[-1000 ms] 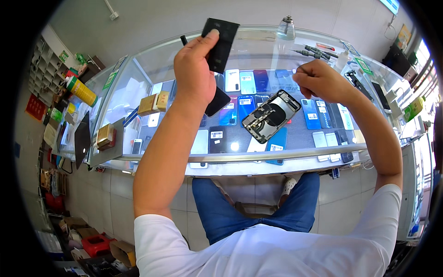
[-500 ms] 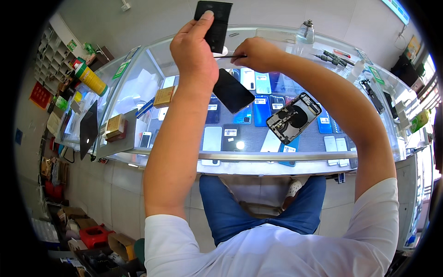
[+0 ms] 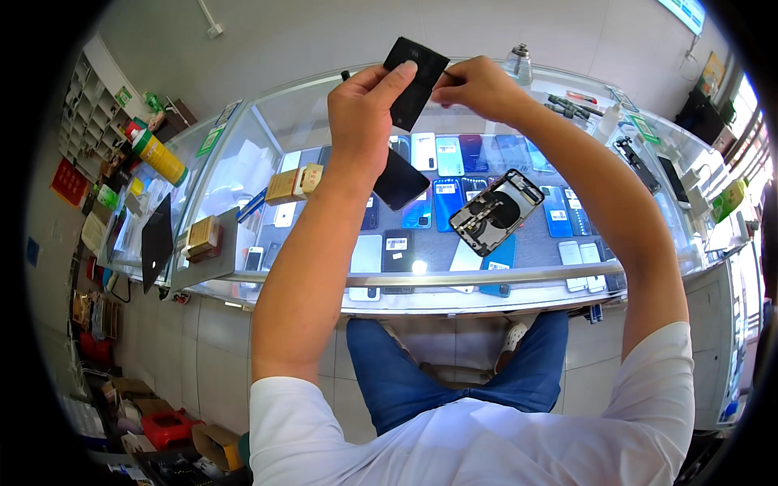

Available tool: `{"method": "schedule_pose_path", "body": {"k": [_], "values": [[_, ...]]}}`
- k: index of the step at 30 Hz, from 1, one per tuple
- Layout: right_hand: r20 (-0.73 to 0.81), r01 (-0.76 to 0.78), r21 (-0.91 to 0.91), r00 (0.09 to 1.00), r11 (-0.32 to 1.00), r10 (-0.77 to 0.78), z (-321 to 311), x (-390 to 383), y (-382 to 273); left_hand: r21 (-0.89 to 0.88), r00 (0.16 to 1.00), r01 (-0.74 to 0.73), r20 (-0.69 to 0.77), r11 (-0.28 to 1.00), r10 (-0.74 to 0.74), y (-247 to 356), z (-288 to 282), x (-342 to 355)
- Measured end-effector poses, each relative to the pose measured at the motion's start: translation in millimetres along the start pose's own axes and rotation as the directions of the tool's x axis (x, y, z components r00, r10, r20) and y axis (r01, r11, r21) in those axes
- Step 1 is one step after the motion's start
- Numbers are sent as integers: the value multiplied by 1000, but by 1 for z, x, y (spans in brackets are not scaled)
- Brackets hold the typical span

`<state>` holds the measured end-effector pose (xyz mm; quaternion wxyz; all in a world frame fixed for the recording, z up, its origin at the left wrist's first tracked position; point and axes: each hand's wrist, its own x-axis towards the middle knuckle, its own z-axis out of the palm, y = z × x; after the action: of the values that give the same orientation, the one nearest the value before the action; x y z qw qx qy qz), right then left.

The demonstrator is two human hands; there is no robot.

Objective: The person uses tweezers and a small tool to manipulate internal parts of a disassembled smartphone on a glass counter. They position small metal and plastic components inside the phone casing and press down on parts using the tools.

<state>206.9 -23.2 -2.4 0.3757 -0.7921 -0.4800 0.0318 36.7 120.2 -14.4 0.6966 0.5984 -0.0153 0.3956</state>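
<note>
The left hand (image 3: 358, 113) pinches a black flat piece (image 3: 420, 93) above the counter (image 3: 454, 279), thumb pressed on its face; the right hand (image 3: 480, 87) has fingertips closed beside its far edge, apparently on a thin dark item (image 3: 452, 77), its kind unclear. Judged risk: a slackened thumb or hard push from the right could drop the piece onto the dark panel (image 3: 401, 182) below, chipping or scratching it; a sweeping forearm could knock the opened phone housing (image 3: 498, 212), whose bared interior would take dirt or damage. Materials: the piece is rectangular and matt; the panel smooth and glossy, partly behind the left wrist; the housing metallic, round-cornered, with a black circular patch; the counter glass-topped and metal-edged; beyond, a clear bottle (image 3: 519, 66), metal-capped.
</note>
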Motion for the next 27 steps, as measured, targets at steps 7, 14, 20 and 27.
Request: {"method": "schedule_pose_path", "body": {"k": [7,14,20,27], "values": [[81,-208,598,976,774,200,-63,-88,-20,559,739,-669,425,491,523,-4,20,-21],[284,-303,789,951,534,120,-58,-131,-15,463,315,-882,717,-88,621,0,38,-38],[161,-206,631,978,748,133,-59,-138,1,429,382,-903,768,31,514,7,46,-43],[87,12,383,995,924,-49,-49,-138,1,531,771,-585,598,613,217,13,37,-43]]}}
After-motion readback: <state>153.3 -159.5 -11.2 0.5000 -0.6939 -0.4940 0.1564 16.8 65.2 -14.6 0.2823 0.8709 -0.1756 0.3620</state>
